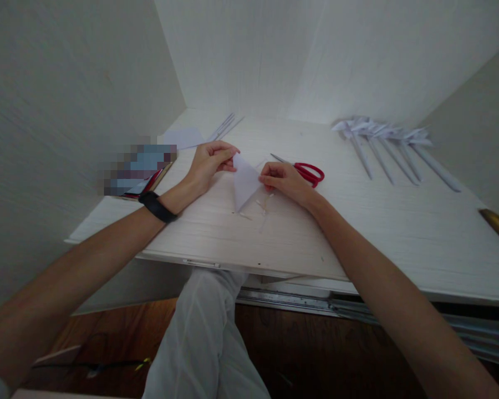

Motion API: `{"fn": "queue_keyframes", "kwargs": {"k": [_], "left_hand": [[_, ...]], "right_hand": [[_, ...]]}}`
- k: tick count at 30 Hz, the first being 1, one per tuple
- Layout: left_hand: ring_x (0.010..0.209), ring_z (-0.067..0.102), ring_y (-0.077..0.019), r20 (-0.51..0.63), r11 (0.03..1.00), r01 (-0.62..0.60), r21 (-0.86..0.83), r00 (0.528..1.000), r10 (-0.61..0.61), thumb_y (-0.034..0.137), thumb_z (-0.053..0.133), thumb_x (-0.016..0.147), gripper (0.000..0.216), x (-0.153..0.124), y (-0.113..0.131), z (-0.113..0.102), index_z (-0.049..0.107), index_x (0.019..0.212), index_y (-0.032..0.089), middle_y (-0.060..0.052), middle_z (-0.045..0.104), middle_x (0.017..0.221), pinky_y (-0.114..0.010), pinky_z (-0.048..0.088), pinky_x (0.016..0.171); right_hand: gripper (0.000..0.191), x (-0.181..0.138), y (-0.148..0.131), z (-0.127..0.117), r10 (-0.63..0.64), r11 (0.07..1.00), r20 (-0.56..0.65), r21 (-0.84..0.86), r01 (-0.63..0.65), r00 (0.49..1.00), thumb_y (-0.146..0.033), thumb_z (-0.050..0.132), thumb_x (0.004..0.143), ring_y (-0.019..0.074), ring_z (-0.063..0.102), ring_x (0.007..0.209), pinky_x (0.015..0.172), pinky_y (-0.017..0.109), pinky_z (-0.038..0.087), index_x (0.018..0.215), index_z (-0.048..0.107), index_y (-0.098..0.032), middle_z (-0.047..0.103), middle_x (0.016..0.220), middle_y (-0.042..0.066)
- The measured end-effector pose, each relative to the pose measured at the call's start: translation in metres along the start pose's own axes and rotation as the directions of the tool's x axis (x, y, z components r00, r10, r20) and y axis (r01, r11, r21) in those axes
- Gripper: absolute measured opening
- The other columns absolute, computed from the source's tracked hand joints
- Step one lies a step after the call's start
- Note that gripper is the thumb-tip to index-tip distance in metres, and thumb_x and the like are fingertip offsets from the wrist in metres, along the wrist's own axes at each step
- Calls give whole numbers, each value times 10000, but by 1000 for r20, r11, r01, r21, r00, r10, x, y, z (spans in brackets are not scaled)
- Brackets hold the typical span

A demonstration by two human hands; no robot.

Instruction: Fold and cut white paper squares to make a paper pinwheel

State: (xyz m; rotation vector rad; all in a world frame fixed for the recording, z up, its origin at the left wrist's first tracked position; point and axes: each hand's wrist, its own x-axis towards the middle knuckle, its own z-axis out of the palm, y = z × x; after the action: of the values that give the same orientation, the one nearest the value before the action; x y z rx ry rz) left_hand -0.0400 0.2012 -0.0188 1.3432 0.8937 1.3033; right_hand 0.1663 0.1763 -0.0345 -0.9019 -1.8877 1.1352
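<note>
A white sheet of paper, folded or cut to a triangle-like shape, is held up just above the desk between both hands. My left hand, with a black band on its wrist, pinches the upper left corner. At the right corner my right hand is closed on the paper with thumb and finger. Red-handled scissors lie right behind the right hand, blades pointing left. Below the paper, several small cotton-tipped sticks are scattered on the desk, partly hidden by the sheet.
On the white desk, several paper pinwheels on rolled paper sticks lie at the back right. More white paper and thin paper strips rest at the back left, near a blurred stack. Walls enclose the desk.
</note>
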Motion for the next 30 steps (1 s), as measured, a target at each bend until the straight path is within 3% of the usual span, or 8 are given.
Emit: {"fn": "queue_keyframes", "kwargs": {"k": [30], "left_hand": [[540,574,-75,31,998,-8,-66,999,10,188,712,703,55,1,-4,0,703,727,138,-5,645,631,-163,521,513]], "right_hand": [[176,-1,-6,-1,47,998,-24,40,-46,999,-282,625,749,104,440,525,525,252,323,644,522,-185,506,562,-48]]}}
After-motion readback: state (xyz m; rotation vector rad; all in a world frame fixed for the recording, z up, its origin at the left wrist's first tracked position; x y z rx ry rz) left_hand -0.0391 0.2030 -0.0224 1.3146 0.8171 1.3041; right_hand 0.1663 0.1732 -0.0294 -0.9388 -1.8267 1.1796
